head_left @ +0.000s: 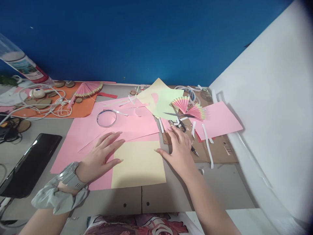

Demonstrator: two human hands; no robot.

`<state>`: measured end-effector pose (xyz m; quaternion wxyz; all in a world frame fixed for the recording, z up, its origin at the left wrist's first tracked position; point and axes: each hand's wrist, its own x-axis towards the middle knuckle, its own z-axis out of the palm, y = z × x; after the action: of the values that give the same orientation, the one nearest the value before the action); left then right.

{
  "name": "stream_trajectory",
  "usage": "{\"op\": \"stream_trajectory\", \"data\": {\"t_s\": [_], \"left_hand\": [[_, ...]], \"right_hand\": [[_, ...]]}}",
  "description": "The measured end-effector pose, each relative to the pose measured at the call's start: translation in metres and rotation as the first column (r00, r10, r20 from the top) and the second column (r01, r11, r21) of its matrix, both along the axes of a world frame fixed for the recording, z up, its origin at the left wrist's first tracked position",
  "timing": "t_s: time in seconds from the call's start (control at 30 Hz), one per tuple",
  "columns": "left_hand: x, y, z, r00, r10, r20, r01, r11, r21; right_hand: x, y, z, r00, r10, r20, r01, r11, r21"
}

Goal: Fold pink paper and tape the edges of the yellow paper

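Observation:
My left hand [102, 158] is spread flat, palm down, over the pink paper [69, 153], its thumb at the edge of a pale yellow sheet [139, 166]. Empty and with fingers apart, my right hand [179, 147] hovers or rests just right of that sheet; which one I cannot tell. Right beyond its fingertips lie black-handled scissors [181, 125], blades pointing left across a light green sheet [162, 102]. A pen [195, 150] shows partly from under this hand. A roll of clear tape [107, 118] sits on the pink paper ahead of my left hand.
Pleated pink paper fans [195, 111] lie by the scissors; another fan [88, 89] is back left. A pink sheet [220, 120] and paper strips cover cardboard [220, 155]. At left are a phone [31, 164], white cables [62, 106] and a bottle [26, 65]. Walls stand behind and right.

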<state>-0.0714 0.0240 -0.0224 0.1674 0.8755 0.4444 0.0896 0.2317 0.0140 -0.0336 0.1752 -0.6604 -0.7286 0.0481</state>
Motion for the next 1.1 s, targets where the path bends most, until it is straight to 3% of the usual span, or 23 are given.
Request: {"op": "stream_trajectory", "data": {"t_s": [1.1], "left_hand": [[0.0002, 0.0001, -0.0006, 0.999, 0.030, 0.023, -0.030, 0.999, 0.013]], "right_hand": [[0.0012, -0.0013, -0.0012, 1.000, 0.026, 0.008, -0.026, 1.000, 0.007]]}}
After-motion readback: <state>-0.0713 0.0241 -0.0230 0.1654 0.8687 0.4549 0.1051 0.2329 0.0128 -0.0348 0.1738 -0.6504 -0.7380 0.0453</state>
